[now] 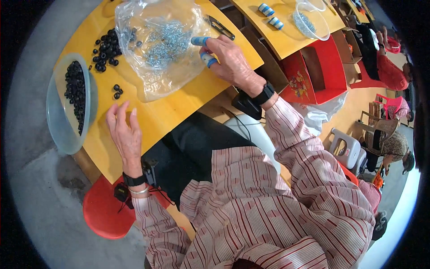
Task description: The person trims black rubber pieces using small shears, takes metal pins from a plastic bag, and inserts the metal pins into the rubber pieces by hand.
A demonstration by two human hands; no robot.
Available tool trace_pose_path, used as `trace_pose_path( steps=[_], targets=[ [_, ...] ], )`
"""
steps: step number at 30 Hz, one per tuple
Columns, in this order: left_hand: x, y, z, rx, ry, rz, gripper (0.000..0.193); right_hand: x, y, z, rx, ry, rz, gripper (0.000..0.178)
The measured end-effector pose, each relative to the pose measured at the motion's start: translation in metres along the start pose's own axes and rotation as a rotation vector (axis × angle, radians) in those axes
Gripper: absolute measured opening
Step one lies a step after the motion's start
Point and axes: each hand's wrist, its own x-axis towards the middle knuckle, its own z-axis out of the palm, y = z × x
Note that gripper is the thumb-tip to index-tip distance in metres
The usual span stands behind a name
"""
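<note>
My left hand is over the near left part of the yellow table, fingers stretched and apart. Just beyond its fingertips lie a few black beads. At the left, a translucent bowl holds many more black beads. My right hand wears blue-and-white striped wraps on the thumb and a finger. These two digits stand apart at the right edge of a clear plastic bag, with nothing visible between them. Small silvery-blue pieces are spread on the bag.
A loose heap of black beads lies beside the bag. Behind my right hand is a black hand tool. A second yellow table carries striped rolls and a clear tub. Red box and stool stand right.
</note>
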Motion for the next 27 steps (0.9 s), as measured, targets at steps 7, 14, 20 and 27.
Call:
trace_pose_path(
  steps=[7, 14, 20, 27],
  targets=[
    [-0.016, -0.002, -0.004, -0.018, -0.025, -0.097, 0.027, 0.011, 0.0, 0.013, -0.105, -0.055, -0.104, 0.028],
    [-0.021, -0.002, -0.003, -0.02, -0.014, -0.072, 0.026, 0.012, 0.004, 0.015, -0.16, -0.08, -0.128, 0.032],
    [-0.023, 0.0, -0.001, -0.062, -0.018, -0.079, 0.026, 0.011, 0.007, 0.012, -0.135, -0.066, -0.055, 0.029],
    [-0.028, 0.001, 0.0, -0.095, -0.017, -0.09, 0.026, 0.012, -0.001, 0.006, -0.02, -0.031, 0.033, 0.019]
  ],
)
